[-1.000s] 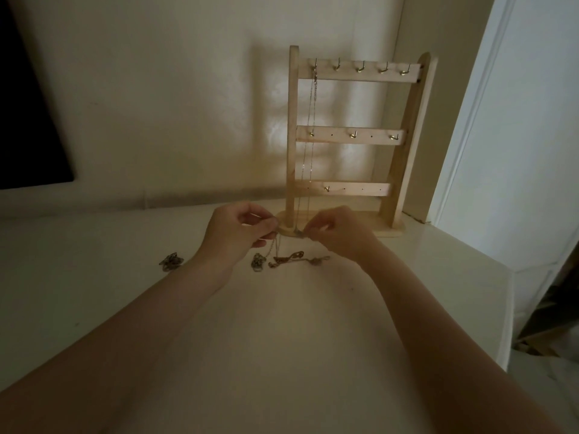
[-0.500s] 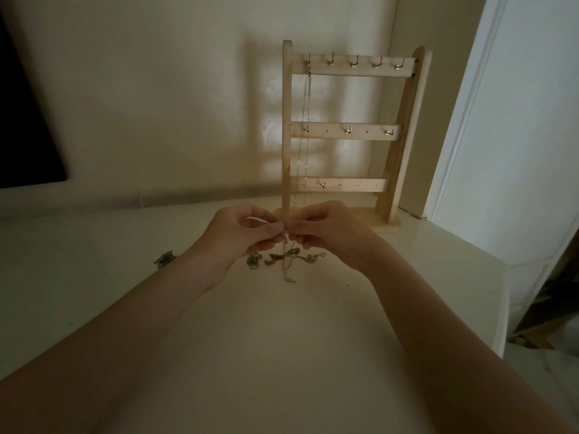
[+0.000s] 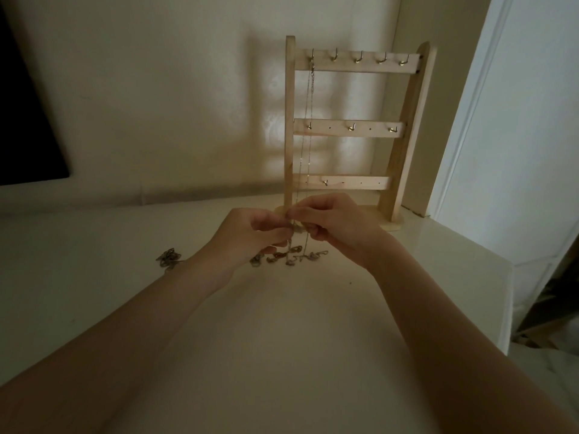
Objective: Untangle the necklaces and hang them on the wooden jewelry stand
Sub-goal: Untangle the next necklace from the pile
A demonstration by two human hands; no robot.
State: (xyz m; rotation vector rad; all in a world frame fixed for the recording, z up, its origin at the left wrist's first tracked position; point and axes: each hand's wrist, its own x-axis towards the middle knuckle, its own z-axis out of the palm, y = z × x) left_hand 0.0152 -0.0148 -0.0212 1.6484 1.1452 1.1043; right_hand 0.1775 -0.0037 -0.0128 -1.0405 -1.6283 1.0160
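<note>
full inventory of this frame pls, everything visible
wooden jewelry stand: 1, pale wood, three hooked bars, upright at the back of the table by the wall
hanging necklace: 1, thin silvery chain, on the leftmost top hook, running down behind the hands
tangled necklaces: 1 clump, dull gold, on the table below the hands, strand rising to the fingers
separate chain clump: 1, dull gold, on the table left of the left wrist
table: 1, cream
dark panel: 1, black, left edge
door frame: 1, white, right
left hand: pinches a strand
right hand: pinches the same strand
</note>
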